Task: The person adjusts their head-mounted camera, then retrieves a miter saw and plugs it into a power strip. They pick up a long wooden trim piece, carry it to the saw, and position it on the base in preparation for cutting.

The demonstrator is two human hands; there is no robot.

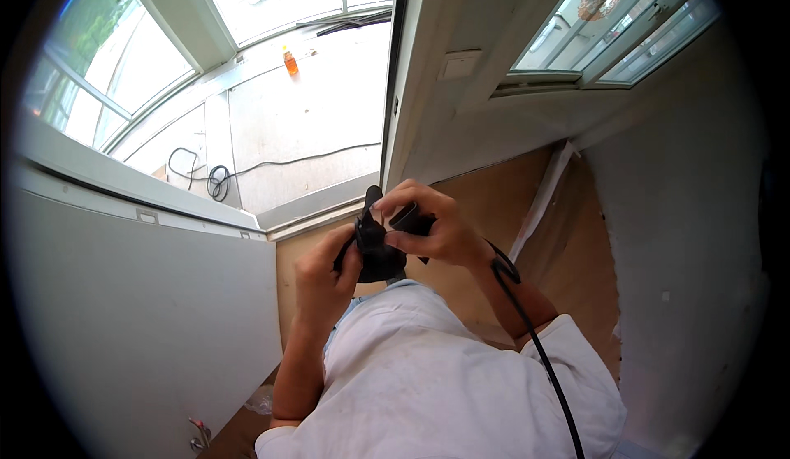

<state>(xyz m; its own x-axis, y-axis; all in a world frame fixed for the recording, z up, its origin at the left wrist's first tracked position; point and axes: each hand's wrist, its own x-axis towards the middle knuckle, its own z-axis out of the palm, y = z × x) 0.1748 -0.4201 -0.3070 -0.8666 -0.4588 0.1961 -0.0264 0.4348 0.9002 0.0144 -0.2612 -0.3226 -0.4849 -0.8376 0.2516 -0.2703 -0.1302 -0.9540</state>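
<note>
Holding a black pouch-like piece (380, 263) in front of the waist, the two hands work close together, just above the front of a white T-shirt (436, 368). The left hand (323, 263) is curled closed on the piece's left edge, thumb toward the viewer. The right hand (438, 227) is partly closed, its fingers bent around a curved black band (405, 215) and the thumb tip touching the piece; whether band and piece are joined, I cannot tell. A black cord (539, 345) runs along the right forearm to the lower edge.

Ahead, past the door frame (411, 89), a bottle of orange liquid (290, 62) stands on the pale floor (309, 113), with a coiled dark cable (218, 185) nearer the sill. A white panel (148, 311) fills the left; a white strip (543, 200) lies at a slant on the right, over the brown floor (485, 187).
</note>
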